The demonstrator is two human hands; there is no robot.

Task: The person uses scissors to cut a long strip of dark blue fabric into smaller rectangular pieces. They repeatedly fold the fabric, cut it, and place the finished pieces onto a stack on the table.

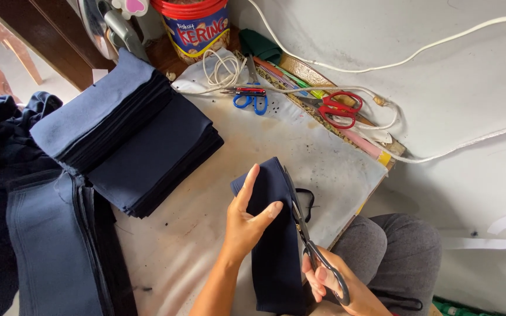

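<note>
Two hands on one folded navy cloth piece (273, 246), which stands near the table (206, 234) edge, its long axis running away from the person. Left hand (247, 225) lies flat on its left face, fingers spread, thumb pinching the fabric. Just right, black scissors (306, 234) run along the cloth's right edge, right hand (338, 287) fingers closed through the handles.

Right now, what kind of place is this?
Probably a small home sewing workshop. Stacks of cut navy fabric cover the worktable, and the right hand works black scissors along a folded piece.
</note>
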